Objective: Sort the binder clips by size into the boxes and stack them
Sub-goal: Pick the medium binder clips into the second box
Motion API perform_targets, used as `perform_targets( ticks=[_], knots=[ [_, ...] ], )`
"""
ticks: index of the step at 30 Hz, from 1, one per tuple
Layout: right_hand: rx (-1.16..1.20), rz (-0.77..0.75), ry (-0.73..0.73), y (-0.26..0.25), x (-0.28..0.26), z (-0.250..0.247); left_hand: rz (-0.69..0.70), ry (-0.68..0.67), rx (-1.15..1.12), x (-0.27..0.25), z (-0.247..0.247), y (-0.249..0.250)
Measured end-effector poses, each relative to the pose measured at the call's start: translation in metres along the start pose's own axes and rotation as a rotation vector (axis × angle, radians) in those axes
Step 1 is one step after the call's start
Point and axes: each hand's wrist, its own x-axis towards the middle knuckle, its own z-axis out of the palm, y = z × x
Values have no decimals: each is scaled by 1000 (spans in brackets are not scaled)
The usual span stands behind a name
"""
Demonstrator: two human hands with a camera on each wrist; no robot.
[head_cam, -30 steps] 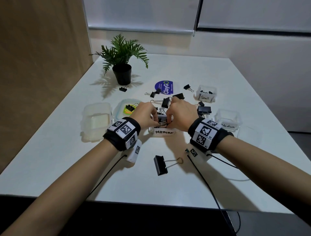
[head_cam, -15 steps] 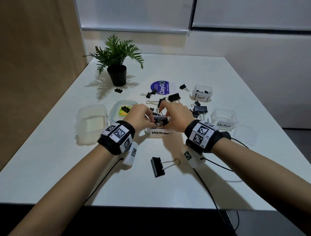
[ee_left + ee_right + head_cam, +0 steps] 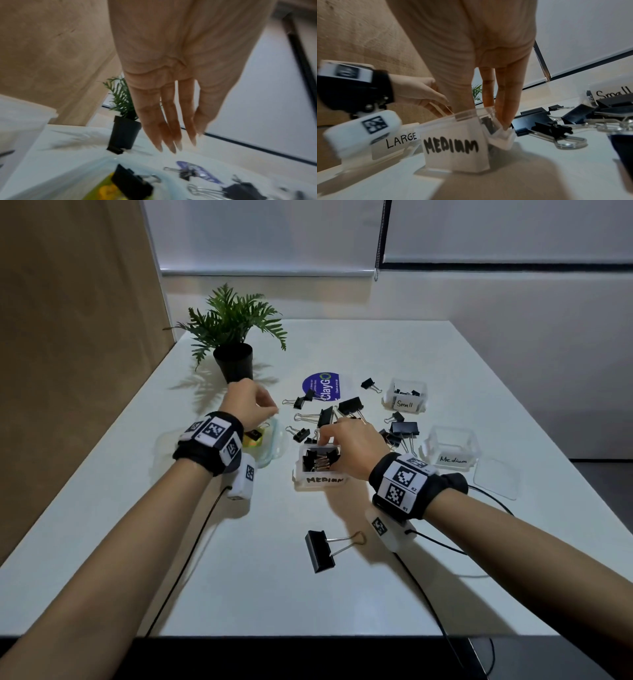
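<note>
Head view showing the MEDIUM box [image 3: 320,478] sitting mid-table, packed with black clips [image 3: 318,460]. Right hand [image 3: 352,445] is reaching over it, straight fingers [image 3: 508,97] touching its far wall, gripping nothing. Left hand [image 3: 248,402] is hovering, fingers relaxed and empty, above the LARGE box [image 3: 397,140]. More clips [image 3: 346,405] are lying scattered beyond, near the Small box [image 3: 406,402]

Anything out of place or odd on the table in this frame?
Two boxes carry a medium label: the MEDIUM box, packed with clips, and an empty-looking Medium box. One large binder clip lies alone near the table's front edge, away from the main pile.
</note>
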Motion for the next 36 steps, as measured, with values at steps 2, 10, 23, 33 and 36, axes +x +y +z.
perform_targets(
  ticks=[2, 10, 23, 33, 36],
  knots=[
    [0, -12, 3, 1, 0, 0, -72, 53, 27, 17, 3, -10],
    [0, -41, 38, 1, 0, 1, -296, -53, 319, 69, 8, -18],
    [-27, -67, 32, 1, 0, -1, -267, -264, 550, 88, 36, -27],
    [-34, -71, 17, -1, 1, -3, -365, -406, 419, 102, 26, -60],
    [-47, -77, 15, -2, 1, -3, -237, -500, 396, 87, 27, -34]
  ],
)
